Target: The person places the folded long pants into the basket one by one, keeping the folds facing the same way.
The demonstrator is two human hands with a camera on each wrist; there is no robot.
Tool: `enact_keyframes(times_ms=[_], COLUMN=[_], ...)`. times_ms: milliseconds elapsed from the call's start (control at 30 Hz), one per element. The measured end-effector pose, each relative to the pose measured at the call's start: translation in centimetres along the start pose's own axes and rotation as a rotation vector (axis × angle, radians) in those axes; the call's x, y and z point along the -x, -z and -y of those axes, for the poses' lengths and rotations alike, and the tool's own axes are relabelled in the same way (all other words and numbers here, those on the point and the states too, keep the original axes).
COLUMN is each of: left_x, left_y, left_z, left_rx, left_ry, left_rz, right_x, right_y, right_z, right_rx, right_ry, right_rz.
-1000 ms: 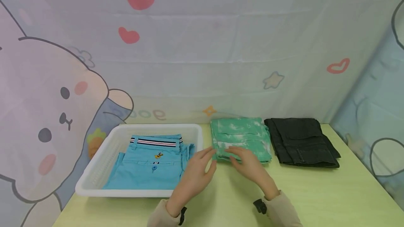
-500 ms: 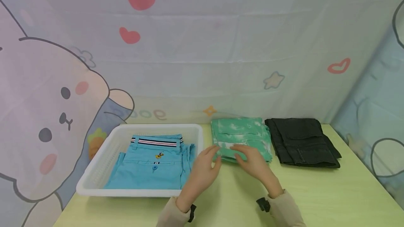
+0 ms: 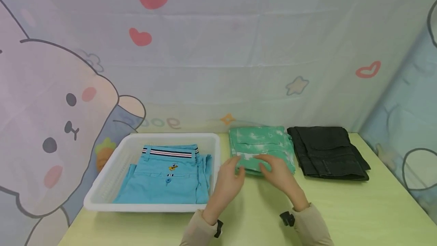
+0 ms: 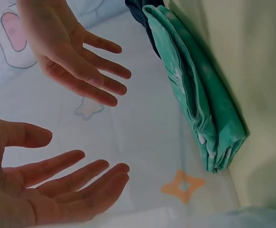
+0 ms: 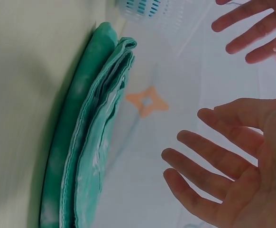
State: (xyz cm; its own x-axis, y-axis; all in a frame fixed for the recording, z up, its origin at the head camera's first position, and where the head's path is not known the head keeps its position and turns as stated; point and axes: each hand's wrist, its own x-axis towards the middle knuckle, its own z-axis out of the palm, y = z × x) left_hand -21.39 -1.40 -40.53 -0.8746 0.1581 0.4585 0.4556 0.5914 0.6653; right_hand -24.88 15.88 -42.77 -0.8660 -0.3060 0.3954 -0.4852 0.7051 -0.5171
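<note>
A folded green-and-white garment lies on the table, its stacked layers showing edge-on in both wrist views. My left hand hovers in front of its near left corner, fingers spread and relaxed, holding nothing. Opposite it, my right hand hangs over the near edge, fingers loosely bent with air between them and the cloth. In the left wrist view a gap separates both hands from the green garment. Light blue folded trousers with a striped waistband lie in a white plastic basket to the left.
Folded black trousers lie right of the green garment, close beside it. The yellow-green table ends at a printed curtain behind. The basket's right rim stands near my left forearm.
Both hands have drifted slightly to the right, the left one more, still raised in front of the green garment. The clothes and basket have stayed in place.
</note>
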Motion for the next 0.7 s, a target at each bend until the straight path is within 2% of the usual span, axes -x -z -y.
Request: enact_keyframes(times_ms=[133, 400, 700], left_x=[-0.2, -0.7, -1.0], left_y=[-0.8, -2.3, -3.5], left_z=[-0.1, -0.5, -0.6], left_rx=[-0.015, 0.042, 0.125], left_ry=[0.024, 0.09, 0.165], left_rz=[-0.046, -0.061, -0.071], right_x=[0.0, 0.0, 0.0], right_y=[0.3, 0.6, 0.9], right_z=[-0.3, -1.2, -2.2], right_rx=[-0.005, 0.0, 0.016], right_ry=[-0.044, -0.062, -0.121], right_rz=[0.016, 0.009, -0.008])
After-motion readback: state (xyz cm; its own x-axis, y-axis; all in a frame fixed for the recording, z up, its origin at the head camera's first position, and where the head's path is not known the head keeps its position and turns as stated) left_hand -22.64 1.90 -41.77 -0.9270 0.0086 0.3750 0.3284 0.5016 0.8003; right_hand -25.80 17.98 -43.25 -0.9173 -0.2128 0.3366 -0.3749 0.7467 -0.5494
